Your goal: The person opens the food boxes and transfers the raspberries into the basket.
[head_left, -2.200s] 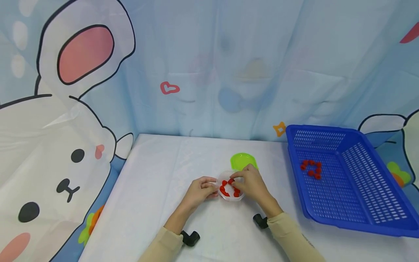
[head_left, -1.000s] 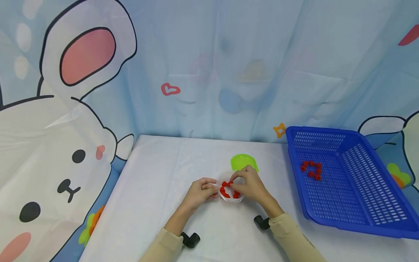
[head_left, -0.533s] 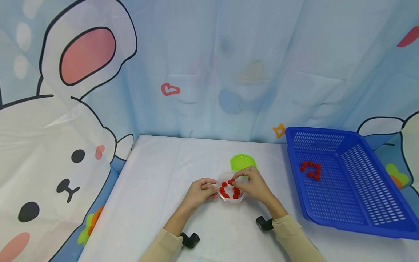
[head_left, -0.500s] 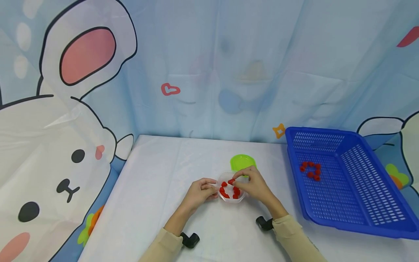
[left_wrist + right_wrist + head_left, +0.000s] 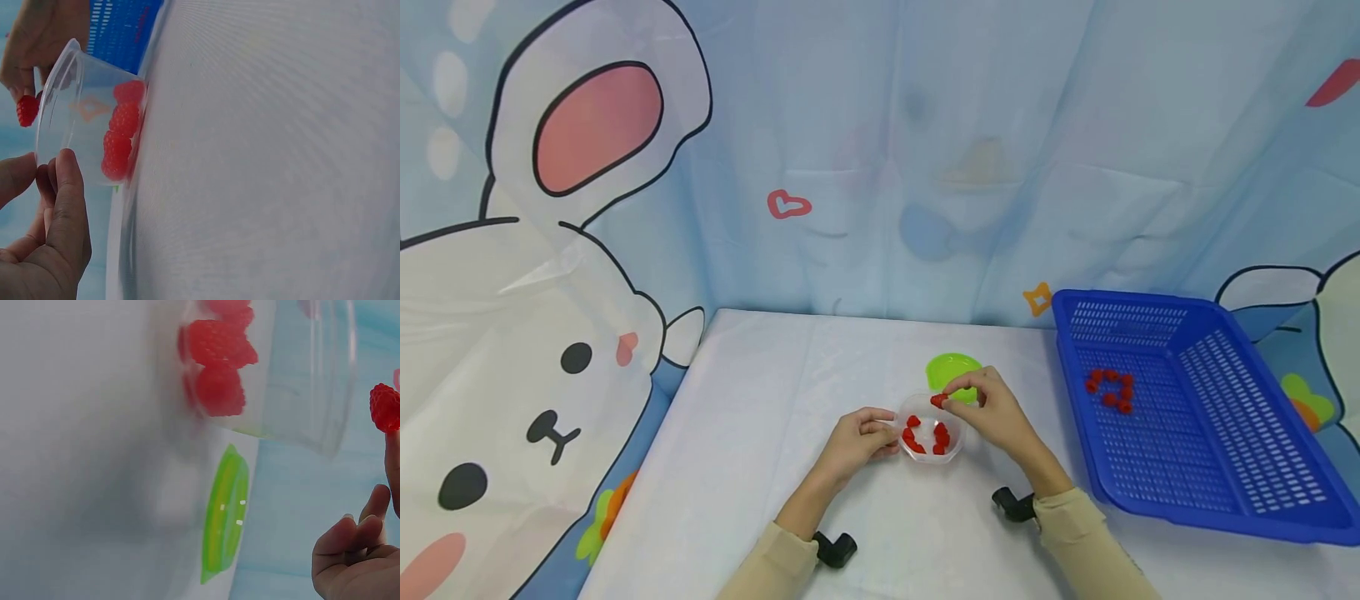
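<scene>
A clear plastic container (image 5: 928, 457) stands on the white-covered table with several red raspberries (image 5: 941, 435) at its bottom, also visible through its wall in both wrist views. My left hand (image 5: 857, 437) pinches the container's rim at its left side, thumb and finger on either side of the edge in the left wrist view. One raspberry (image 5: 938, 401) is pinched between thumb and index finger of my right hand (image 5: 992, 408), just above the container's far rim. In the right wrist view that raspberry (image 5: 385, 407) is outside the container, apart from its rim.
A bright green lid (image 5: 951, 368) lies on the table just behind the container. To the right stands a large blue mesh basket (image 5: 1187, 442) with several raspberries (image 5: 1110, 400) inside. A printed curtain (image 5: 850, 258) hangs behind the table.
My right hand has lifted one raspberry from inside the container up past its far rim, moving slightly back and right. The left hand has stayed on the rim.
</scene>
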Demonstrator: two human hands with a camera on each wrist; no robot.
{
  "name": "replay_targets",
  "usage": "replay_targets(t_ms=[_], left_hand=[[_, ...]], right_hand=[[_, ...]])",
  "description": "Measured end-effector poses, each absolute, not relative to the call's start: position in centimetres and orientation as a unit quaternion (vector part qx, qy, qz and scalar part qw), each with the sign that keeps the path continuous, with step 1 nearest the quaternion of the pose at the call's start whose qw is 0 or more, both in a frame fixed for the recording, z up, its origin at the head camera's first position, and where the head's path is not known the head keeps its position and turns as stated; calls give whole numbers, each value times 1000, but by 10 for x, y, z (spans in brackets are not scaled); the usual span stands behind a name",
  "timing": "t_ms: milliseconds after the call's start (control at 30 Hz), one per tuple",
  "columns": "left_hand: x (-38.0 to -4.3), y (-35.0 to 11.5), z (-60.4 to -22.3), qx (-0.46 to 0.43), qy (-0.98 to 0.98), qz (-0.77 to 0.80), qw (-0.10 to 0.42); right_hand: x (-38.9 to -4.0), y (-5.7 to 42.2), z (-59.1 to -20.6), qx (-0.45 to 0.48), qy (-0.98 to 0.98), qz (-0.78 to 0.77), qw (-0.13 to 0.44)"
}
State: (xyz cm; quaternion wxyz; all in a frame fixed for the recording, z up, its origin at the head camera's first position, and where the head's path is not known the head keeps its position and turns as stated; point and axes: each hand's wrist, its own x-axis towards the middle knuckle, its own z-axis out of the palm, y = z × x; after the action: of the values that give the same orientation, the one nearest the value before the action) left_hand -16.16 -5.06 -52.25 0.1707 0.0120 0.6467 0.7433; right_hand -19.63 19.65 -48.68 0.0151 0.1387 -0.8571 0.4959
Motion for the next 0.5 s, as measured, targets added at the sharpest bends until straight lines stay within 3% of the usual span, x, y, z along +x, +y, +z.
replay_targets(t_ms=[500], left_hand=[[-161,-50,-523,12,646,743,175]], right_hand=[[-194,216,-431,139,-866,475,67]])
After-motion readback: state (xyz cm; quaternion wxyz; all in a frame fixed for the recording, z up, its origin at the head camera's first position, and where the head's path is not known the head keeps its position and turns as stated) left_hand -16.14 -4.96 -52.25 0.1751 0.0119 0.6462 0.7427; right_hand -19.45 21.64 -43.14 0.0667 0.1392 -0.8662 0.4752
